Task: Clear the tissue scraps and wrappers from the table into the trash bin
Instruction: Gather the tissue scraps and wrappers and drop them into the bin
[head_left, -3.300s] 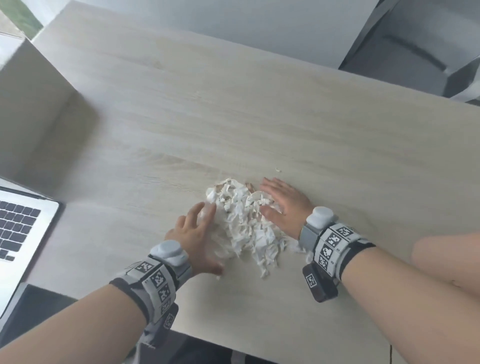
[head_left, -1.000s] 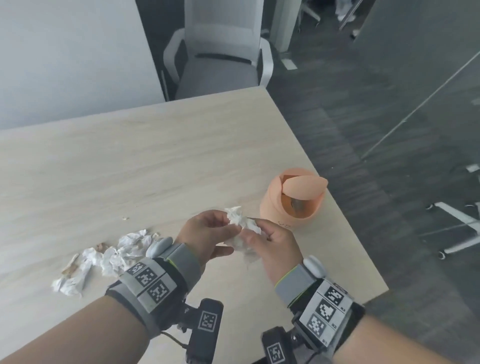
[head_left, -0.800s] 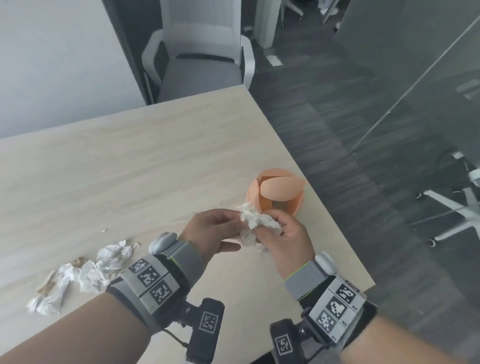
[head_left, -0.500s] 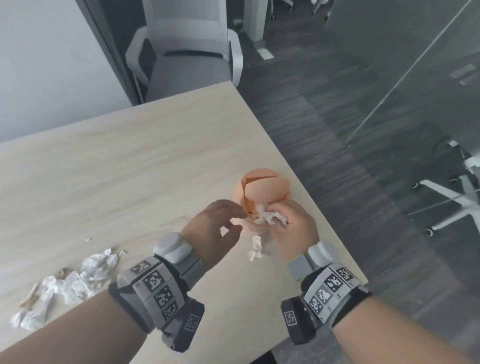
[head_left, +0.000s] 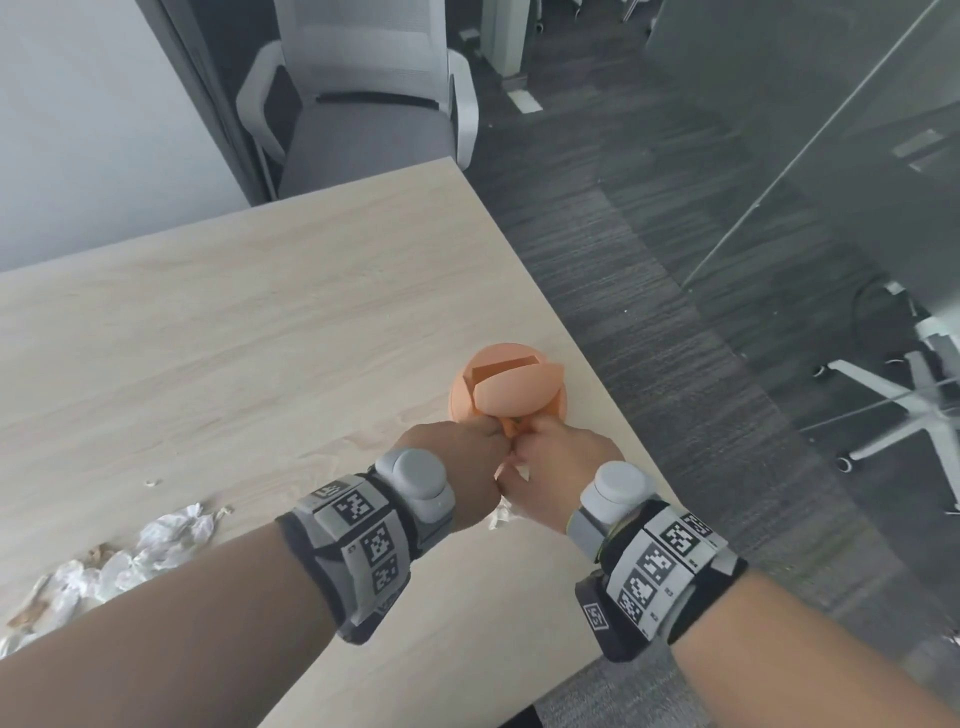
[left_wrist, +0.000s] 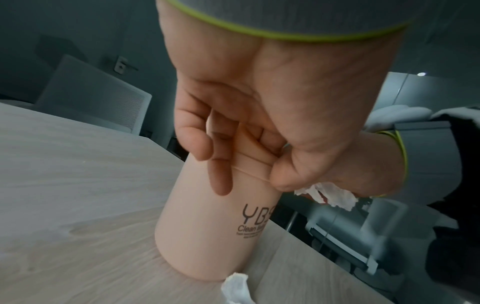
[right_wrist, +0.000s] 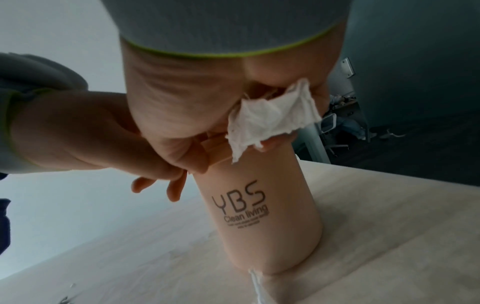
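An orange trash bin (head_left: 506, 387) with a swing lid stands near the table's right edge. Both hands meet at its near rim. My right hand (head_left: 532, 434) grips a wad of white tissue scraps (right_wrist: 270, 119), which pokes out below its palm against the bin (right_wrist: 265, 216). My left hand (head_left: 485, 434) holds nothing; its fingers (left_wrist: 221, 176) rest loosely on the bin wall (left_wrist: 207, 226). One scrap (head_left: 501, 515) lies on the table at the bin's foot. A pile of tissue scraps and brown wrappers (head_left: 130, 556) lies at the near left.
The table's right edge (head_left: 597, 395) runs just past the bin, with dark carpet below. A grey office chair (head_left: 358, 119) stands beyond the far corner. A tiny crumb (head_left: 151, 482) lies on the wood left of my hands.
Both hands have moved forward onto the bin's rim. The tissue wad is now mostly hidden in my right hand, and one scrap has dropped to the table by the bin.
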